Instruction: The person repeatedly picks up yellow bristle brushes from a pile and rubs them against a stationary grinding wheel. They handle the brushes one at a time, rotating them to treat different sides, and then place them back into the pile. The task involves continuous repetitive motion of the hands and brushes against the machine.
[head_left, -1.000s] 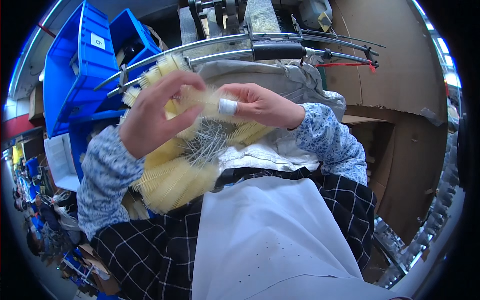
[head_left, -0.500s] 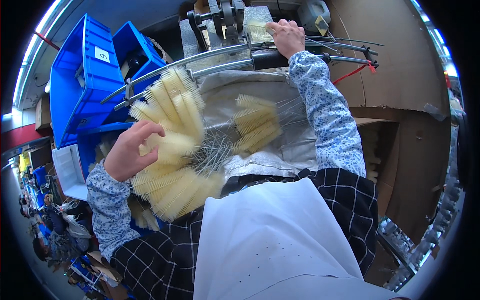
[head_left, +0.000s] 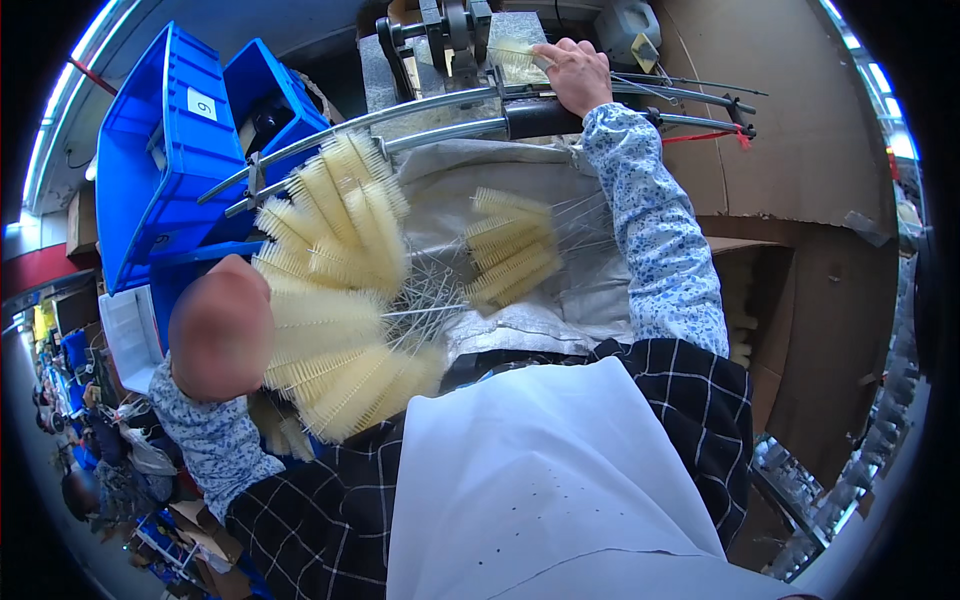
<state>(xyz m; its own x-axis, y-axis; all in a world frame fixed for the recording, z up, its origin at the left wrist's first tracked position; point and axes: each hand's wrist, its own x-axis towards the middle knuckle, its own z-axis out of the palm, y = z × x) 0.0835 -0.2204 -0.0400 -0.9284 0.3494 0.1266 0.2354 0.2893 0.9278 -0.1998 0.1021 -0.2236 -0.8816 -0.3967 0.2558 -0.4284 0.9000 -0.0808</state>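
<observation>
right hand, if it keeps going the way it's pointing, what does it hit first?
The right hand points up-left, holding a pale brush. Straight on, it would likely meet the dark metal machine head first; depth is unclear here.

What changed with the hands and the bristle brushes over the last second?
The right hand left the fan of pale yellow wire-stemmed bristle brushes, reached up and away to the grey metal machine, and now presses a single brush against it. The left hand dropped lower-left, keeping its grip on the fan. The smaller brush pile on the grey sack and the blue plastic bins stayed put.
</observation>
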